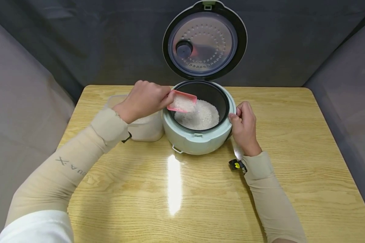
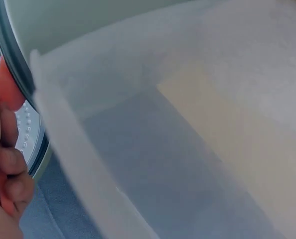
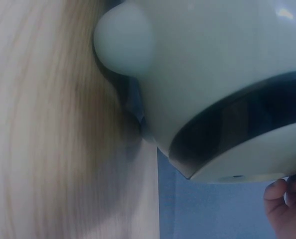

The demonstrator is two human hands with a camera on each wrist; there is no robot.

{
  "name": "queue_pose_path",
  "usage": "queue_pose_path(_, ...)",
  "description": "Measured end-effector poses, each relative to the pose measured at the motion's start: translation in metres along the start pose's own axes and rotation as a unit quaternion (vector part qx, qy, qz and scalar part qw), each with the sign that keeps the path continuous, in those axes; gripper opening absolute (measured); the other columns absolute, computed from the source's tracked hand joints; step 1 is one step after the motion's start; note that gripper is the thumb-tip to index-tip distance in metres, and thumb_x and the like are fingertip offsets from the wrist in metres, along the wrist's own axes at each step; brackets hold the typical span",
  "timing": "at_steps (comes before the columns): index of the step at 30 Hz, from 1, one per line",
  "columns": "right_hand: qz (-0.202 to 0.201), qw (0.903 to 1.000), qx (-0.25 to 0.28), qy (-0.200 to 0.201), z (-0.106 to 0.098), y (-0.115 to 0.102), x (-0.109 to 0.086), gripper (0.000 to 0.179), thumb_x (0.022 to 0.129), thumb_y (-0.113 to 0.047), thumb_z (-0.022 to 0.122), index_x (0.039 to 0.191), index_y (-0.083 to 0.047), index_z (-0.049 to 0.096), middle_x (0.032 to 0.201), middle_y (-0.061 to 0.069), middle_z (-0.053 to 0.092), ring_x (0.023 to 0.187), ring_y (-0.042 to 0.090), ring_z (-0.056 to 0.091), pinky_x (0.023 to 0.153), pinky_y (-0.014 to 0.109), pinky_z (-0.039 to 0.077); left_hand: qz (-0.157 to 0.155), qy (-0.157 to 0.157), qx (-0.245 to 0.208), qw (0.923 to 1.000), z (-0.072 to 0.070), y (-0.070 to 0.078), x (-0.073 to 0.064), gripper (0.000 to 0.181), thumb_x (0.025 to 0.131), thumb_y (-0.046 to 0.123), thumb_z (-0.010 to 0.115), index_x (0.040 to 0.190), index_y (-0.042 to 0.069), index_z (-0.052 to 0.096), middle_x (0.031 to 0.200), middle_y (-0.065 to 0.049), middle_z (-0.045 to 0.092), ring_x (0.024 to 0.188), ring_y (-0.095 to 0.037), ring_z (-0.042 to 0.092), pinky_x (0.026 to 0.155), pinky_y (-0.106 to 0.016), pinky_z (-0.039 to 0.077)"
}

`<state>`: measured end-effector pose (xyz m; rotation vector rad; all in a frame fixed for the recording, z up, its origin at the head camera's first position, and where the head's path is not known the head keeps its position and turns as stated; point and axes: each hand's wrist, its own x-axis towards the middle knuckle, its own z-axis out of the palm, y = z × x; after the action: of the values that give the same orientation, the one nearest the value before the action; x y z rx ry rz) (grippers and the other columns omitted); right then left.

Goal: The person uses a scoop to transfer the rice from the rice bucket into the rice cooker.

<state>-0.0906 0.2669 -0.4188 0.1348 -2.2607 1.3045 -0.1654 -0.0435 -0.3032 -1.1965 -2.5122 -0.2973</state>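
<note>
My left hand (image 1: pixel 147 99) grips a pink scoop (image 1: pixel 184 101) that carries white rice, held over the mouth of a pale green rice cooker (image 1: pixel 197 143). In the left wrist view the fingers (image 2: pixel 13 162) curl round the scoop's pink handle. A mound of rice (image 1: pixel 203 116) lies in the cooker's dark inner pot (image 1: pixel 222 101). On the cooker's right side my right hand (image 1: pixel 245 126) holds the rim, thumb on top. Fingertips (image 3: pixel 275 191) reach the cooker's edge in the right wrist view. The cooker's lid (image 1: pixel 205 44) stands raised at the back.
Left of the cooker, partly behind the left forearm, is a translucent container (image 1: pixel 146 130) with white contents. Both stand near the back of a wooden table (image 1: pixel 213 199). A dark cloth wall (image 1: pixel 124 44) rises behind, with grey panels on both sides.
</note>
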Motion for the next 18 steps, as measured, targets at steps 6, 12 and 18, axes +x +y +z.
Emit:
queue_pose_path(6, -0.005, 1.0, -0.002, 0.004, 0.0003, -0.0005, 0.0, 0.023, 0.082, -0.021, 0.047, 0.082, 0.001, 0.039, 0.08, 0.005, 0.034, 0.074, 0.008, 0.032, 0.069, 0.026, 0.025, 0.032, 0.034, 0.009, 0.9989, 0.0015, -0.0004, 0.0006, 0.036, 0.098, 0.018, 0.056, 0.062, 0.012, 0.051, 0.054, 0.001, 0.041, 0.048, -0.017, 0.035, 0.049, -0.03, 0.018)
queue_pose_path(12, -0.009, 0.9999, 0.001, 0.009, 0.0006, -0.0007, 0.0, 0.025, 0.081, -0.022, 0.048, 0.081, 0.001, 0.039, 0.079, 0.005, 0.035, 0.074, 0.008, 0.033, 0.069, 0.025, 0.025, 0.07, 0.062, 0.045, 0.9946, 0.001, 0.0012, 0.0023, 0.033, 0.097, 0.015, 0.057, 0.065, 0.01, 0.057, 0.051, -0.003, 0.048, 0.045, -0.017, 0.04, 0.047, -0.03, 0.021)
queue_pose_path(18, -0.006, 1.0, 0.002, 0.005, -0.0001, -0.0005, -0.0004, 0.024, 0.081, -0.022, 0.047, 0.082, 0.001, 0.039, 0.08, 0.004, 0.034, 0.074, 0.008, 0.032, 0.07, 0.026, 0.025, 0.097, 0.086, 0.078, 0.9885, 0.0004, 0.0026, 0.0024, 0.03, 0.096, 0.014, 0.06, 0.066, 0.009, 0.061, 0.051, -0.005, 0.051, 0.045, -0.019, 0.045, 0.044, -0.031, 0.028)
